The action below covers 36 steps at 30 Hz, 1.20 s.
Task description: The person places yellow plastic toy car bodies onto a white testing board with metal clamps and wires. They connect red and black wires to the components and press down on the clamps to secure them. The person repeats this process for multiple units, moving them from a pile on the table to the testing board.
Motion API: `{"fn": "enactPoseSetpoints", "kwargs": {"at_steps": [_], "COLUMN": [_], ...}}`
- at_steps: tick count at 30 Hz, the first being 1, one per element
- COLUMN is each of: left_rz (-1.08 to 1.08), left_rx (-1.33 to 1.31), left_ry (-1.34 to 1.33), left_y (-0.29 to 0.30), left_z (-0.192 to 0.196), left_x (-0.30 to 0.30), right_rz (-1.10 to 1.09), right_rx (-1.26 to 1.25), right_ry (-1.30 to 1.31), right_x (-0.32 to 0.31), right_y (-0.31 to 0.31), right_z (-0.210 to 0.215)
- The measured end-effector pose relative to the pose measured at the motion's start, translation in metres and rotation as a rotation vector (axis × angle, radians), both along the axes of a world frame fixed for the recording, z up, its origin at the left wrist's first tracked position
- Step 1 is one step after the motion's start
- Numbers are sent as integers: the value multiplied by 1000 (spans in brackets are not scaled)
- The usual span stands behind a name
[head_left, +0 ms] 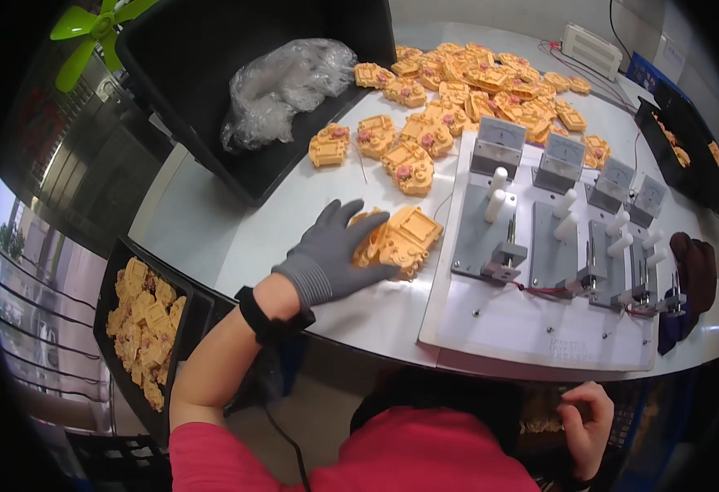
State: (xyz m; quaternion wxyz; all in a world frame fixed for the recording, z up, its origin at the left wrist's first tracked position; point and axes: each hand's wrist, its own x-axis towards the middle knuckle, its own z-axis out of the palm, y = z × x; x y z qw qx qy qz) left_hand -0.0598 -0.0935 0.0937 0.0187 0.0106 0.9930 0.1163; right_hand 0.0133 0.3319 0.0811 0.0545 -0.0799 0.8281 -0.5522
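My left hand [339, 254], in a grey glove, reaches across the white table. Its thumb and fingers close around the side of a yellow-orange moulded plastic housing [411, 236]. Another similar housing lies partly under these fingers, mostly hidden. Beyond it are loose housings [408, 168] of the same kind, some with small reddish parts and thin wires. My bare right hand [591, 426] is low at the right, below the table's front edge. Its fingers are curled in, and I see nothing in them.
A white test fixture [490, 328] with meters, white posts and metal clamps stands right of the left hand. A black bin [203, 148] holding clear plastic sits at back left. Housings fill a lower black bin [199, 307]. A housing pile [490, 78] covers the table's back.
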Motion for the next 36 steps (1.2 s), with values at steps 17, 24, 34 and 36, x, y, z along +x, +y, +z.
{"fn": "enactPoseSetpoints", "kwargs": {"at_steps": [17,24,34,36], "left_rz": [388,299,248,234], "left_rx": [1681,2101,2443,2472], "left_ry": [255,164,40,74], "left_y": [8,33,53,57], "left_z": [-10,-22,-15,-17], "left_x": [103,110,106,106], "right_rz": [452,1055,1293,1301], "right_rx": [-251,-1241,-1350,-1343], "right_ry": [274,41,-1,-6], "right_x": [-13,5,8,3], "right_y": [-64,-80,-104,-104], "right_z": [9,99,120,118]}}
